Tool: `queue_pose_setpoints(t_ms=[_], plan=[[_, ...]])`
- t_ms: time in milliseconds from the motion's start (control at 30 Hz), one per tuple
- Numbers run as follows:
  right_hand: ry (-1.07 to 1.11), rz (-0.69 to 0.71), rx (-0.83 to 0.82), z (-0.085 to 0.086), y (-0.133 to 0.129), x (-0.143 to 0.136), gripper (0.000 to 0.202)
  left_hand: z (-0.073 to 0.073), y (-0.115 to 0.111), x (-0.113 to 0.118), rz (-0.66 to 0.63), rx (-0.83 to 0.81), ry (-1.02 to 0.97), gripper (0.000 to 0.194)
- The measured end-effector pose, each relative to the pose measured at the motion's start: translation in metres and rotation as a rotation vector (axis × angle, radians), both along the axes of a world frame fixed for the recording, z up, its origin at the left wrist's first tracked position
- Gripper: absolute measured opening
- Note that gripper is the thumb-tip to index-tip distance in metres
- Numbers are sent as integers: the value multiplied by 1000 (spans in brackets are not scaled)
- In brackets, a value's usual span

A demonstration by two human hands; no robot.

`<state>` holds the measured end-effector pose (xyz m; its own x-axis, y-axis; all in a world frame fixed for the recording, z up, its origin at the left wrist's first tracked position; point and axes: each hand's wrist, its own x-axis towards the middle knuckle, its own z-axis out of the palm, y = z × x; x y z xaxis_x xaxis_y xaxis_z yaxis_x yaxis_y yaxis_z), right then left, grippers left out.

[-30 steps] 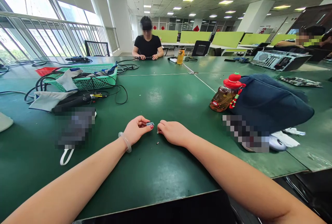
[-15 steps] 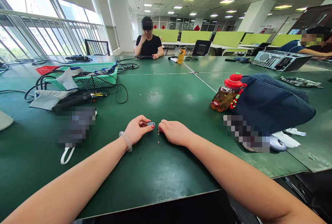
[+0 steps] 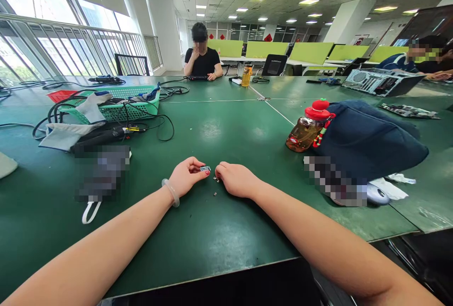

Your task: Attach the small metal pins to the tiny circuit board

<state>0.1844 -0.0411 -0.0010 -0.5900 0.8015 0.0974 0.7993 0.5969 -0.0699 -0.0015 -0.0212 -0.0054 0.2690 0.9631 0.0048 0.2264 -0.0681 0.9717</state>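
My left hand, with a pale bangle at its wrist, pinches a small blue-grey metal-looking part between thumb and fingers. Its exact kind is too small to tell. Just to the right, my right hand is closed, knuckles up, with the fingertips low over the table. Whatever those fingers hold, if anything, is hidden. Tiny light-coloured pieces lie right beside the right fingertips. Another tiny brownish piece rests on the green table a little nearer to me.
On the left are a green basket with cables and gloves, and a dark blurred pouch. To the right stand a red-capped bottle, a navy bag and a mouse. A person sits opposite; others sit beside an open computer case.
A shiny bit that showed beneath my right fingertips now appears as tiny pieces beside them on the table. My left hand keeps its hold, and the view has shifted slightly.
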Motion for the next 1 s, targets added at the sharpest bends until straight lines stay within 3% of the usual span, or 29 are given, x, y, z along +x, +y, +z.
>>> queue_pose_setpoints(t_ms=[400, 567, 667, 1000], plan=[[23, 3, -7, -2, 1, 0, 13, -3, 1, -1, -15, 18, -7, 35], [10, 6, 29, 10, -4, 5, 14, -3, 0, 0, -40, 30, 42, 34], [111, -47, 128, 18, -8, 8, 18, -3, -3, 1, -82, 64, 111, 33], [-24, 139, 206, 11, -13, -4, 27, 7, -12, 4, -163, 171, 278, 28]])
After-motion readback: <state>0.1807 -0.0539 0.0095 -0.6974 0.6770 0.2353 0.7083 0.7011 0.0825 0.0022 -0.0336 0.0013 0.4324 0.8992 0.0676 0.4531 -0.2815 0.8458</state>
